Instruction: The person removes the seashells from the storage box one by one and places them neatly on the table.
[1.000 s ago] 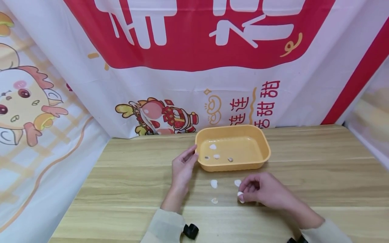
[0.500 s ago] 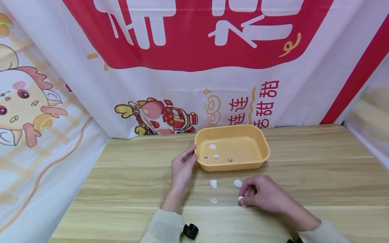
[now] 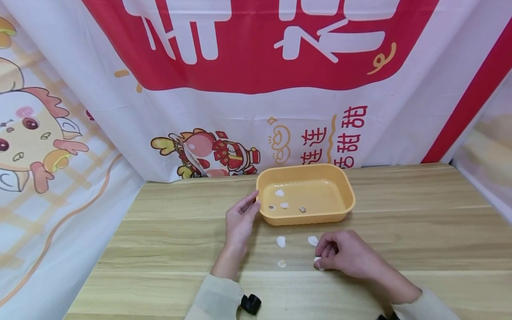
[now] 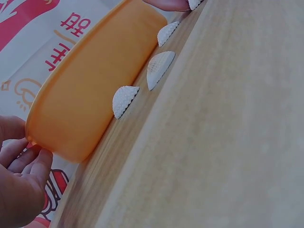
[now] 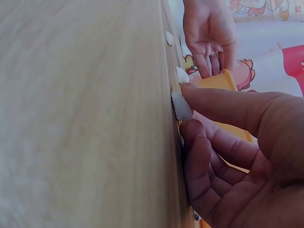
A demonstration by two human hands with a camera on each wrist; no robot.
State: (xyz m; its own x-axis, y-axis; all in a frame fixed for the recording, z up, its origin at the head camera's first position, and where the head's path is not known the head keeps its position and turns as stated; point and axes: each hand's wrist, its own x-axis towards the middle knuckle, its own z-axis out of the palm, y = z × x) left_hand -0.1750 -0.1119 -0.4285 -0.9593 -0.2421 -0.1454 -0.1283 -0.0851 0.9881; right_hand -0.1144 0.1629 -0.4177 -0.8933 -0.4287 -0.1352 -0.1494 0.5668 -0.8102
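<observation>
In the head view, my right hand [image 3: 350,255] pinches a white seashell [image 5: 181,106] between thumb and forefinger, low over the table. Just beyond its fingers lies another white shell [image 3: 313,240]. Farther left, a rounded white shell [image 3: 281,241] and a smaller yellowish-white shell [image 3: 282,263] rest on the wood. My left hand [image 3: 240,222] holds the left end of a yellow plastic basin [image 3: 308,219], its thumb and fingers set against the wall and rim. Inside the basin are several small shells, among them a white shell [image 3: 279,193] and a brownish shell [image 3: 302,210].
The wooden table [image 3: 172,240] runs back to a printed cloth [image 3: 224,106] hanging behind the basin. More cloth covers the left and right sides. A black strap [image 3: 251,304] is worn at the left wrist.
The right hand has dipped slightly toward the table with the pinched shell, now more covered by its fingers. The left hand and the basin stay in place.
</observation>
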